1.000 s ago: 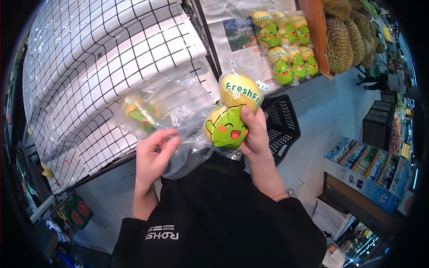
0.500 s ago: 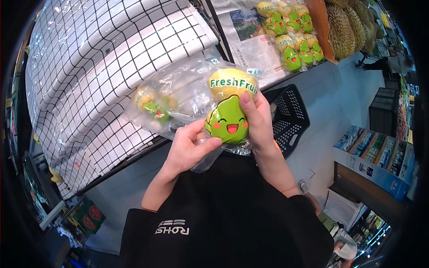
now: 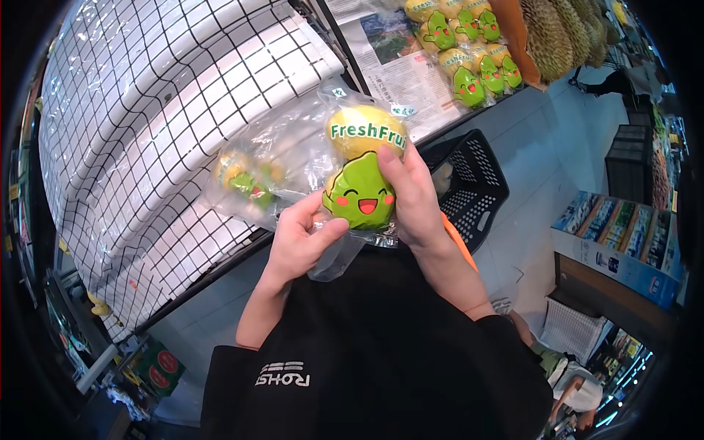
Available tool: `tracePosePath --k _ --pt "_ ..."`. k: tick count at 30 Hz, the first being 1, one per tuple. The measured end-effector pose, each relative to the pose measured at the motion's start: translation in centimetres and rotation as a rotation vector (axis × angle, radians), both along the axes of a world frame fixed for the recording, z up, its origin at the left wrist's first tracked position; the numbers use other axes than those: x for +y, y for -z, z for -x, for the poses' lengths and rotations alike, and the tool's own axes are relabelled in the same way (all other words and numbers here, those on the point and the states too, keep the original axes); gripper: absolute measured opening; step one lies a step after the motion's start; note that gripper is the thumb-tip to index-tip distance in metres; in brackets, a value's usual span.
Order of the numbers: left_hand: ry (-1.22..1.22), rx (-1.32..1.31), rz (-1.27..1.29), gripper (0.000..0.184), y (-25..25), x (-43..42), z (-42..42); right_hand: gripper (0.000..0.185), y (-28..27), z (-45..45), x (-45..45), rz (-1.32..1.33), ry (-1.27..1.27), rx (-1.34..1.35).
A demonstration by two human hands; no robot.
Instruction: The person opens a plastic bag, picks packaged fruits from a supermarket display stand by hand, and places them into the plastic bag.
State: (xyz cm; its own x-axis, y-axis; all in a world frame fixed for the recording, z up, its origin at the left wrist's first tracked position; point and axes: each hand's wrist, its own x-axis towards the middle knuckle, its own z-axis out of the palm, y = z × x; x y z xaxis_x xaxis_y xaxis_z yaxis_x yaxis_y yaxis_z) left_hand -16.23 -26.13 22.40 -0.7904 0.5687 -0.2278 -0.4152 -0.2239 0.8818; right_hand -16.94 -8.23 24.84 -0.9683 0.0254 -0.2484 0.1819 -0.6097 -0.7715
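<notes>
There are two hands [image 3: 297,238], one gripped pack [image 3: 363,198], six shelved packs [image 3: 468,86].

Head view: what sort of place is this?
Probably the produce section of a supermarket or fruit shop: spiky durians are piled together, matching packs of yellow fruit lie in rows on newspaper, and there's a black perforated basket nearby.

Shows yellow with white-edged green lettering and a green, pink-cheeked, red-mouthed cartoon on the fruit pack [image 3: 361,187]. Runs to black grid lines over the white display [image 3: 187,139], black on the basket [image 3: 477,176], and black with white lettering on the garment [image 3: 367,330].
</notes>
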Motion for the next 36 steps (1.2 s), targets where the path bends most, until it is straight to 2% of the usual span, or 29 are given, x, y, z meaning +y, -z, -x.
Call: tracePosePath --k 7,12,15,17,18,20,21,22,23,25,26,27,28,30,31,32,34,35,36 --pt "0.006 -0.054 -0.050 0.048 0.3 -0.3 0.2 0.062 -0.3 0.1 0.1 -0.111 -0.092 0.125" --pt "-0.065 -0.088 -0.004 0.057 0.3 0.0 -0.3 0.063 -0.7 0.2 0.3 -0.124 -0.072 0.091" --pt "-0.019 0.097 0.191 0.071 0.9 -1.5 -1.0 0.061 -0.7 0.1 1.6 -0.185 -0.014 0.094" --pt "0.099 0.290 0.426 0.078 -1.3 -2.4 -0.8 0.063 -0.6 -0.5 3.2 -0.207 0.018 0.083" --pt "0.094 0.290 0.434 0.078 -1.7 -2.9 -1.0 0.065 -0.5 -1.2 4.3 -0.190 0.006 0.074" --pt "0.102 0.503 0.636 0.074 -2.4 -3.6 -1.5 0.082 1.1 -2.8 6.9 -0.070 -0.163 0.058" --pt "0.074 0.542 0.682 0.058 -2.7 -3.9 -1.6 0.086 1.5 -3.4 7.6 0.005 -0.274 0.049" --pt "0.068 0.542 0.688 0.058 -2.1 -4.1 -1.7 0.091 1.7 -3.9 8.0 0.081 -0.384 0.038" --pt "-0.018 0.616 0.661 0.051 -0.9 -4.4 -1.8 0.096 1.9 -4.5 8.2 0.151 -0.477 -0.011" --pt "-0.140 0.495 0.612 0.030 -1.1 -4.2 -1.7 0.092 2.7 -4.6 8.3 0.146 -0.740 -0.021" --pt "-0.141 0.497 0.614 0.030 -1.5 -3.7 -1.5 0.090 2.8 -4.2 8.0 0.120 -0.865 -0.021" --pt "-0.276 0.369 0.540 0.028 -1.7 -3.0 -1.2 0.083 4.0 -4.1 7.9 0.056 -0.979 0.056" --pt "-0.406 0.238 0.463 0.027 -2.0 -2.3 -0.8 0.083 4.3 -3.9 7.6 0.057 -0.980 0.057" --pt "-0.416 0.234 0.433 0.026 -3.1 -1.3 -0.2 0.076 4.5 -3.7 6.2 0.008 -1.188 0.035" --pt "-0.326 0.331 0.434 0.028 -3.5 -1.0 0.1 0.071 3.5 -3.9 5.5 0.076 -1.097 -0.091" --pt "-0.234 0.426 0.434 0.029 -3.7 -0.8 0.3 0.071 3.6 -3.9 5.1 0.076 -1.103 -0.092" --pt "-0.121 0.703 0.453 0.031 -3.5 -0.5 0.4 0.067 3.6 -3.2 4.2 -0.086 -0.950 -0.296" --pt "0.004 0.698 0.497 0.035 -4.1 -0.8 0.1 0.060 3.1 -2.6 3.9 -0.188 -0.881 -0.257" --pt "0.003 0.701 0.497 0.035 -4.3 -1.1 -0.1 0.060 3.5 -2.1 3.7 -0.189 -0.880 -0.254"
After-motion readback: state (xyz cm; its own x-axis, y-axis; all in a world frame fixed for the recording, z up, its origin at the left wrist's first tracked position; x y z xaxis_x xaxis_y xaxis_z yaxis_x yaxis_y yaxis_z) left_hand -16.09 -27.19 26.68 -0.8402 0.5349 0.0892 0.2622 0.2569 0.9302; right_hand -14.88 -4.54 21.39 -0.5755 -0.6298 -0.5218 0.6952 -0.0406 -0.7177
